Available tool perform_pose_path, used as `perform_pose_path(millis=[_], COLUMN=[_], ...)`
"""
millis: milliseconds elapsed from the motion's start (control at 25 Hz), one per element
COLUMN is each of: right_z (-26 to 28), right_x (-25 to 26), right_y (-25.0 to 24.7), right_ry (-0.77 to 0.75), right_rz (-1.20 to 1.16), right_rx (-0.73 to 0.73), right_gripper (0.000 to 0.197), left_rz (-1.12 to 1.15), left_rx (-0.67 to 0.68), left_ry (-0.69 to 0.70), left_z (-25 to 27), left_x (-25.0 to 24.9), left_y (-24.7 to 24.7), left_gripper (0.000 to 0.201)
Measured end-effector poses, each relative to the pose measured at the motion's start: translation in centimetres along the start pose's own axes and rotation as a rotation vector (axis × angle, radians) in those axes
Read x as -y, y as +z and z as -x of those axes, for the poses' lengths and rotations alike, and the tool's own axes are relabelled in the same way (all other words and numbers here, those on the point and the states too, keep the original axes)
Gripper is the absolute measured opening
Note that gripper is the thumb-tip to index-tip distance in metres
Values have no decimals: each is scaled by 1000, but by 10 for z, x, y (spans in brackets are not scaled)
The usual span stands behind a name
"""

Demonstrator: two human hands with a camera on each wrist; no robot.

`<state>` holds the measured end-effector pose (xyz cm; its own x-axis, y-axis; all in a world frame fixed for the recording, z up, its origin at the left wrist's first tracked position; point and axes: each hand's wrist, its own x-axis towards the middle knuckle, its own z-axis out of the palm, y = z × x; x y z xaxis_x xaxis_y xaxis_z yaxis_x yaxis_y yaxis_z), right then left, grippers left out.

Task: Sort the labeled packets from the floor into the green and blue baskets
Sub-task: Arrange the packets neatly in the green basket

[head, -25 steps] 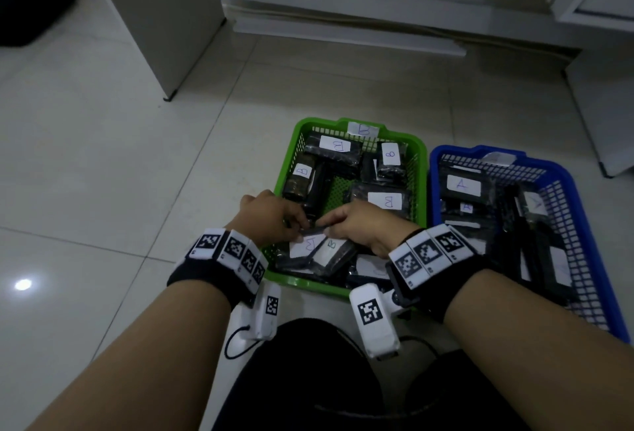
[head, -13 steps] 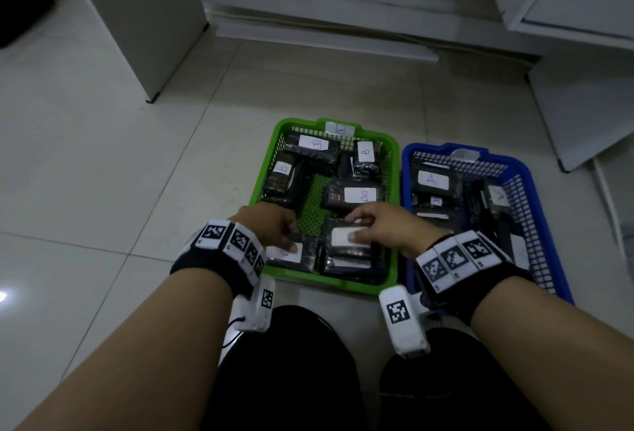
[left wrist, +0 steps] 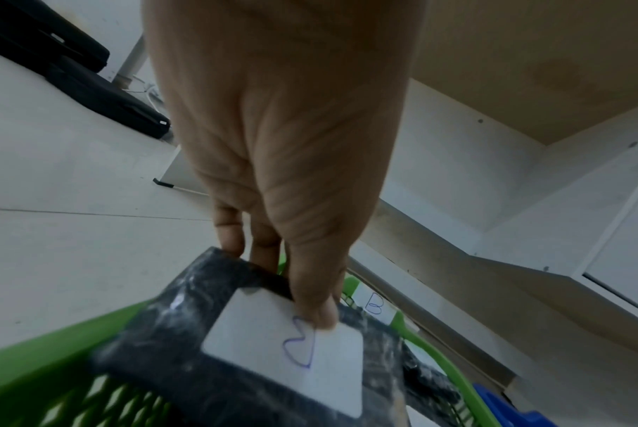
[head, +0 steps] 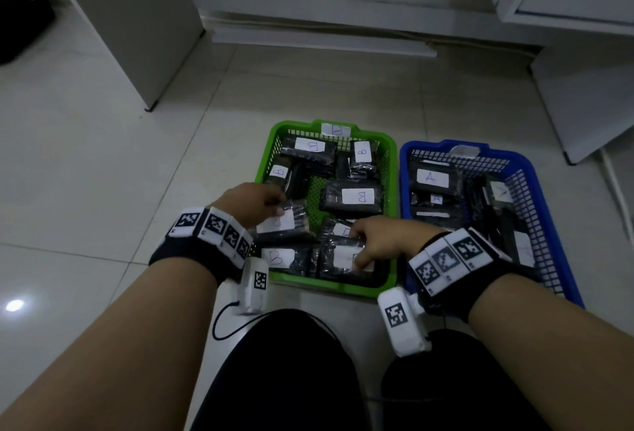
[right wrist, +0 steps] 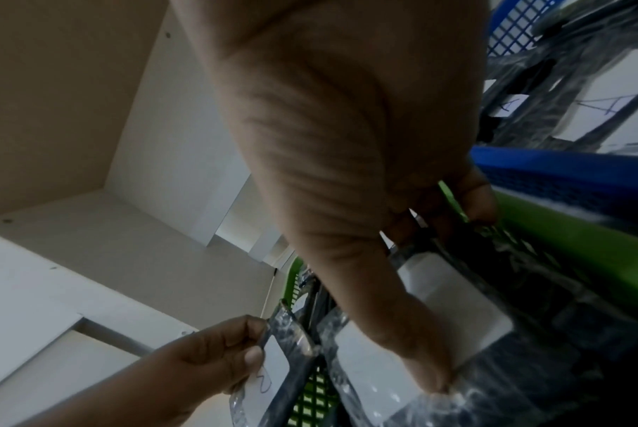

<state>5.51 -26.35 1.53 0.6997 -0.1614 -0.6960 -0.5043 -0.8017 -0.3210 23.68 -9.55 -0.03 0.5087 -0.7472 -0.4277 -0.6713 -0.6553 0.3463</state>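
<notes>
The green basket (head: 391,169) holds several black packets with white B labels. To its right, the blue basket (head: 525,163) holds packets labeled A. My left hand (head: 278,208) pinches a B-labeled packet (head: 286,224) over the basket's near left part; in the left wrist view the thumb presses that packet's (left wrist: 185,358) label. My right hand (head: 357,250) grips another labeled packet (head: 339,259) at the basket's near right corner, thumb on its label (right wrist: 452,300), fingers curled round its far edge.
Both baskets stand side by side on the pale tiled floor (head: 103,173). White cabinet legs and panels (head: 137,18) rise behind and to the right. A black bag (head: 20,18) lies far left. My knees (head: 284,369) are just before the baskets.
The hands, close together at the green basket's near middle, have moved apart. The left now holds a packet at the near left, the right grips one at the near right.
</notes>
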Motion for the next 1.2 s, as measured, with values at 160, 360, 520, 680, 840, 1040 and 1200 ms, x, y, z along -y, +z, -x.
perform_pose_path(millis=[160,360,520,680,840,1040,1200], right_z=[-4,-7,-19,-33,-38,-40,-36], right_x=[-7,-10,-16,-23,-22,-22,-21], right_y=[-6,-24,-31,-29,-26,-27,-30], right_ry=[-5,-43,-19,33,53,33,44], right_rz=[-6,-443,-537,-493,-349,-201,-164], right_rx=[26,-130,-373,-318,-213,-169,-151], right_gripper=[63,33,40,52,56,46,37], left_rz=[-44,-30,-186,-203,-244,-297,-230], left_rx=[-80,-106,44,-54,-90,0,-43], left_ry=[-4,49,80,148,47,37,18], left_z=[-11,-21,-26,-31,-32,-31,-24], left_x=[0,-7,-8,-11,-15,-13,-10], left_y=[5,13,21,23,22,28,30], left_gripper=[20,20,30,28,32,29,27])
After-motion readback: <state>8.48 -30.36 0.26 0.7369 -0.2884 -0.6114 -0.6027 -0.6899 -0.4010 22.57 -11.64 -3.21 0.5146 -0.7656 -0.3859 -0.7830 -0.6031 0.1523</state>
